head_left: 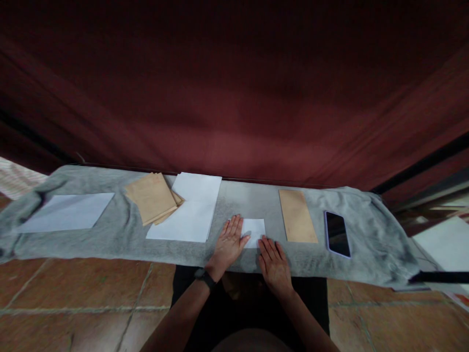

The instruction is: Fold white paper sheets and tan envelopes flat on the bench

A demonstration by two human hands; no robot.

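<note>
A small folded white paper (253, 228) lies flat on the grey cloth in front of me. My left hand (230, 242) rests flat along its left edge, fingers stretched out and thumb over the paper. At the paper's lower right corner lies my right hand (274, 263), palm down with fingers extended. Neither hand grips anything. Left of my left hand is a stack of white sheets (194, 210), partly covered by several brown envelopes (156, 198). A single brown envelope (298, 216) lies to the right of my right hand.
The grey cloth (124, 244) covers a long narrow table, wrinkled at both ends. Another white sheet (69, 211) lies at the far left. A phone (337, 233) with a dark screen lies on the right. A dark red curtain (234, 107) hangs behind the table.
</note>
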